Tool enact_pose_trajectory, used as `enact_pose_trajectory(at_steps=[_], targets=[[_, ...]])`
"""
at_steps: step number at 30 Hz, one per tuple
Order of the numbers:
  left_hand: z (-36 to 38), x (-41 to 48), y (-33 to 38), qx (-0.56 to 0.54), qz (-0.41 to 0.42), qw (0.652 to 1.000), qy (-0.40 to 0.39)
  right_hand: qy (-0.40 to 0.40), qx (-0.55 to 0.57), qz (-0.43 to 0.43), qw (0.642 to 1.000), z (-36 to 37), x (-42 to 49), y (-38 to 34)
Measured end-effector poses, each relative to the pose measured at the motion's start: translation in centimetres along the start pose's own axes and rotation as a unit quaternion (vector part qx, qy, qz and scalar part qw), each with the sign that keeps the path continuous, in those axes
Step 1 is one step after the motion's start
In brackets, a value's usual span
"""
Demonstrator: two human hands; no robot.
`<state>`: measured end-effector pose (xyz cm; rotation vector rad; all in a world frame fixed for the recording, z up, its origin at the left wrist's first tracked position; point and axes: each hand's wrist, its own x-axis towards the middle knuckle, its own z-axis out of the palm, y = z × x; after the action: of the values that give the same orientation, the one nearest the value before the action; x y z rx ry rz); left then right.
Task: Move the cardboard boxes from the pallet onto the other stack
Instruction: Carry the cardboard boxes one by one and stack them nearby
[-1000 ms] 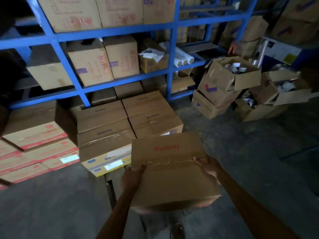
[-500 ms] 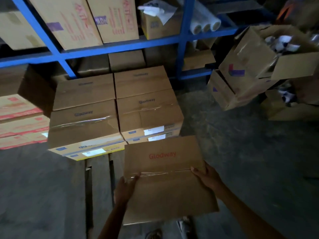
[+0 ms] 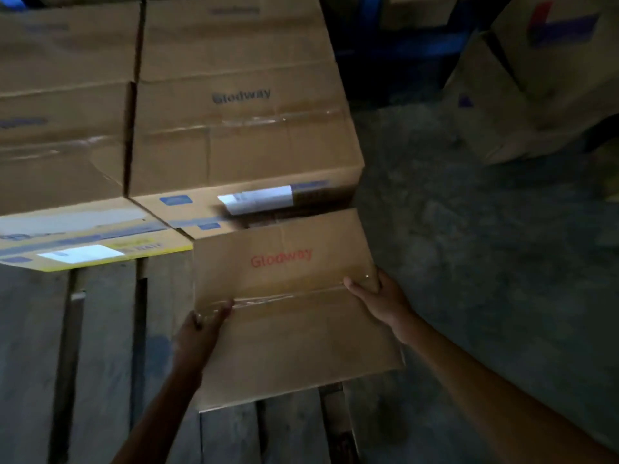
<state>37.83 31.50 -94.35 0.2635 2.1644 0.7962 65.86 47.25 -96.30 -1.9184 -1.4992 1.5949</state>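
The left hand (image 3: 200, 333) grips the cardboard box (image 3: 294, 333) by its left edge, thumb on top; the right hand (image 3: 380, 298) grips the right edge.

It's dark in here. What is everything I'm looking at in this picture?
Box with red lettering: one, brown, in front of the stack, over the pallet
Stacked boxes: four tops showing, brown, upper left, further layers beneath
Labels: two, white, on the stack's front faces
Pallet: one, grey-brown wood, lower left, under the stack
Floor: one, grey concrete, right side
Side boxes: at least two, brown with purple and red marks, upper right
Rack beam: one, blue, top, behind the stack
Left hand: one, holding the red-lettered box's left edge
Right hand: one, holding its right edge
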Motion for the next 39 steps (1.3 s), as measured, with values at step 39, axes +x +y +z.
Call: enact_pose_trajectory(at_steps=[39], targets=[[-15.2, -8.4, 9.9, 0.23, -0.017, 0.966, -0.115, -0.172, -0.359, -0.045, 0.916, 7.3, -17.0, -18.3]])
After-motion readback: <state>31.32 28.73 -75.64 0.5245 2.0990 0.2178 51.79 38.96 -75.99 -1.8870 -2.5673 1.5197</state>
